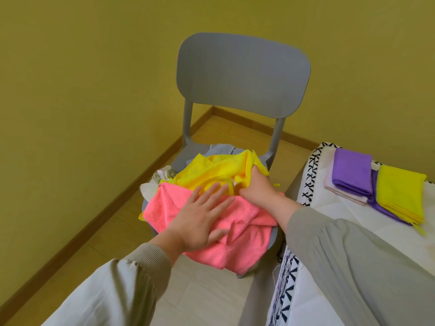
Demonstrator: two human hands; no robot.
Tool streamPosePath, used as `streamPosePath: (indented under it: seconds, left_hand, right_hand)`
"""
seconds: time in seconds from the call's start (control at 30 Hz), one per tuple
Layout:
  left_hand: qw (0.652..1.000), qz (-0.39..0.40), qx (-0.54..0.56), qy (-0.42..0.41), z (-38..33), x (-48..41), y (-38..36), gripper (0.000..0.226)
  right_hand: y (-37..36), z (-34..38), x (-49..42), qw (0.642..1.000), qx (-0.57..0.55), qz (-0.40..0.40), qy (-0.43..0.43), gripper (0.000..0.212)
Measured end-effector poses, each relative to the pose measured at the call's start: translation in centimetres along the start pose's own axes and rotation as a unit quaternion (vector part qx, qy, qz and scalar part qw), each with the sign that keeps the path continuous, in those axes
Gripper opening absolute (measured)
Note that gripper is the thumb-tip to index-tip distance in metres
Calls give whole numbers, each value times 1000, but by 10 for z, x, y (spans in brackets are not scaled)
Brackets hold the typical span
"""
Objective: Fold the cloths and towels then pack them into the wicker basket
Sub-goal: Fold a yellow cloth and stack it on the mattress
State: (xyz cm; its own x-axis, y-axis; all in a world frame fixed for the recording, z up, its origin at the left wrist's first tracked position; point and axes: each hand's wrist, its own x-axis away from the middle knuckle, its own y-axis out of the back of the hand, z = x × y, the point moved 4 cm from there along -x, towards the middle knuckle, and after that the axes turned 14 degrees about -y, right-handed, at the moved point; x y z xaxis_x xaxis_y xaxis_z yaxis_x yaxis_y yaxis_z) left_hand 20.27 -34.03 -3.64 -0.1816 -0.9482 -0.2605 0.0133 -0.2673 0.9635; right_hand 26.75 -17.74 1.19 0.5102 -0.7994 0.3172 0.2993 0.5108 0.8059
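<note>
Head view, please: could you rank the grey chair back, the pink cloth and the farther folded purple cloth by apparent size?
1. grey chair back and pink cloth: near alike, the pink partly under the left hand, so unranked.
2. farther folded purple cloth: clearly smallest.

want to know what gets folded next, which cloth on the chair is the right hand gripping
The yellow cloth: the right hand grips its edge, while the left hand only lies flat on the pink cloth.
</note>
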Motion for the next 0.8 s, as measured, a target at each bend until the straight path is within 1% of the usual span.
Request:
streamPosePath:
  seconds: [0.07, 0.1, 0.13, 0.2, 0.3, 0.4, 0.5, 0.57, 0.6, 0.67, 0.73, 0.8]
  left_hand:
    - [998, 30, -19, -47, -4, 2, -7, 79]
    - [998, 40, -27, -50, -4, 4, -9, 82]
    - [997, 47, -27, -45, -3, 4, -10, 82]
    - [998, 50, -24, -28, -2, 2, -7, 75]
    - [998, 53, -16, -3, -3, -6, 0, 55]
    - [996, 81, -5, 42, -1, -9, 1, 45]
    - [988, 107, 32, 109, 4, -4, -4, 49]
    - [988, 100, 25, 117, 3, -2, -6, 51]
    - [988, 106, 17, 112, 2, -2, -7, 49]
    - [988, 85, 5, 125, 1, -5, -8, 47]
    - [986, 60, 30, 154, 0, -9, -6, 49]
    - [977, 58, 75, 192, 2, -10, -8, 53]
  right_hand:
    - [2, 3, -4, 999, 12, -43, 27, 31]
    - [4, 4, -4, 998, -6, -63, 18, 21]
    - [7, 2, -6, 996, -38, -82, 5, 16]
    - [19, 3, -4, 983, -123, -125, -45, 18]
    - [46, 10, 0, 944, -265, -180, -84, 20]
    - [64, 15, -1, 893, -396, -169, -133, 27]
    - [83, 21, 2, 841, -497, -128, -171, 30]
    - [87, 23, 4, 816, -543, -91, -178, 27]
    - [87, 23, 4, 804, -560, -82, -181, 21]
    - [89, 23, 6, 790, -581, -72, -184, 13]
    - [89, 22, 7, 791, -582, -61, -179, 11]
    - [89, 21, 11, 799, -572, -53, -178, 20]
